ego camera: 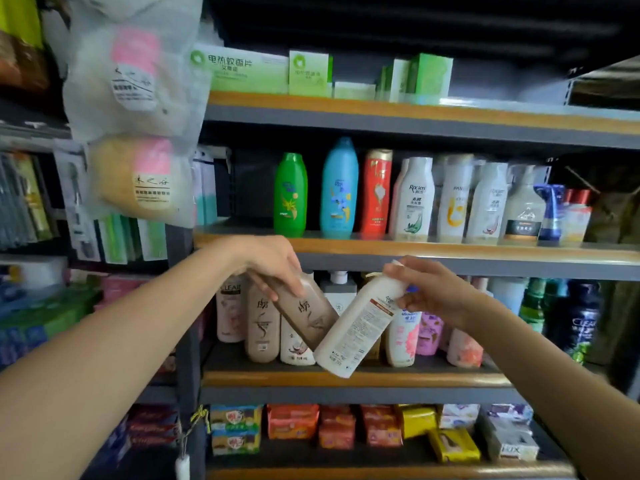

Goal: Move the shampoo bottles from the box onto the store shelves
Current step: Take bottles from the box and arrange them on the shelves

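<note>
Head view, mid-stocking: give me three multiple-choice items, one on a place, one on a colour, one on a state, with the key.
1. Where does the green plastic shampoo bottle stand?
A. the shelf above the hands
B. the bottom shelf
C. a box

2. What colour is the bottle gripped by the left hand?
A. blue
B. brown
C. red

3. How is the white plastic bottle in the right hand oriented?
A. upright
B. lying flat
C. tilted

Key: 1 A, it stands leftmost beside the tall blue bottle; 2 B, the tilted brown bottle is tan-brown; 3 C, its cap leans right, its base left.
</note>
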